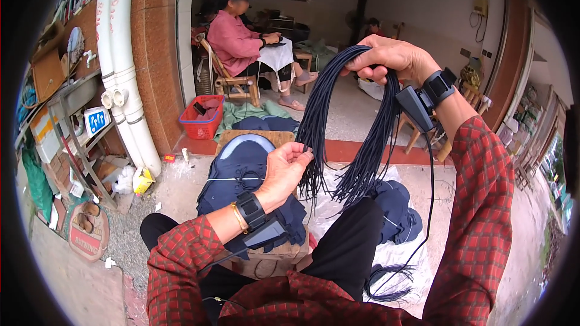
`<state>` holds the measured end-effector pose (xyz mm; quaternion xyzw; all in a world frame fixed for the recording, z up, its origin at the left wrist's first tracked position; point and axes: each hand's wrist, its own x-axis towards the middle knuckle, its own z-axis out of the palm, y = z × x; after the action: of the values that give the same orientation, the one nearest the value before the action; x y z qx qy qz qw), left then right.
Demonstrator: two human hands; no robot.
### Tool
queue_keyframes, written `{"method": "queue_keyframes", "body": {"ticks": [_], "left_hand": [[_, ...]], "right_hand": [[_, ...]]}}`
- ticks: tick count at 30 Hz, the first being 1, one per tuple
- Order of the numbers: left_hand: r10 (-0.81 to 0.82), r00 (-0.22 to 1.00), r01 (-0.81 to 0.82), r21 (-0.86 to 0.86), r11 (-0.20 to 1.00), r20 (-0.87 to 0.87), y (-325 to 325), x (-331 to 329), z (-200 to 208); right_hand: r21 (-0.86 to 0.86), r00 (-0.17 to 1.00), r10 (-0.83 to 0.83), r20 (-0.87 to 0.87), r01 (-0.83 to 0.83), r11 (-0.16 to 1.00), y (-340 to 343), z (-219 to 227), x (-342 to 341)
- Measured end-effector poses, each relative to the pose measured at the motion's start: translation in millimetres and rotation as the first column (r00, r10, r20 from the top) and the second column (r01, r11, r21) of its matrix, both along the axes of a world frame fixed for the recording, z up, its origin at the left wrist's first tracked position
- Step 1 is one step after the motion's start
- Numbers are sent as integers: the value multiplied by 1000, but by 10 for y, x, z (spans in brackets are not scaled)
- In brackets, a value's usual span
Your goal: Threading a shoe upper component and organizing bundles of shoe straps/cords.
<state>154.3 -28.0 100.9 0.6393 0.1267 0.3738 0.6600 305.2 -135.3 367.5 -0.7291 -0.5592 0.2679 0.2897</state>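
A thick bundle of thin dark navy cords (329, 99) hangs doubled over in my raised right hand (396, 59), whose fingers are closed around its bend. Both halves dangle with loose ends. Lower and to the left, my left hand (279, 174) pinches at a cord end beside the left half, thumb against forefinger. Beneath that hand, a stack of navy cloth pieces (220, 196) lies on a wooden stool (284, 252), with a pale string across it and a small loop of dark cord on top.
More navy cloth (396, 211) and a second cord bundle (389, 284) lie on a white sheet (417, 259) at right. A red basket (202, 130) stands near the doorway. Inside, a person in a pink top (232, 45) sits on a bamboo chair (220, 72). White pipes (124, 72) run along the left wall.
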Motion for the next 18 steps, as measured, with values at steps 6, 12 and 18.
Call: {"method": "queue_keyframes", "body": {"ticks": [6, 12, 18], "left_hand": [[-97, 995, 96, -72, 993, -22, 3, -33, 48], [-111, 993, 110, -47, 993, -26, -13, 2, 45], [-125, 992, 125, -96, 988, 8, -27, 39, 52]], "right_hand": [[26, 1000, 22, -1, -22, 999, 11, -47, 108], [30, 1000, 9, 5, -9, 1000, 31, -60, 79], [7, 999, 36, -7, -36, 999, 18, -43, 47]]}}
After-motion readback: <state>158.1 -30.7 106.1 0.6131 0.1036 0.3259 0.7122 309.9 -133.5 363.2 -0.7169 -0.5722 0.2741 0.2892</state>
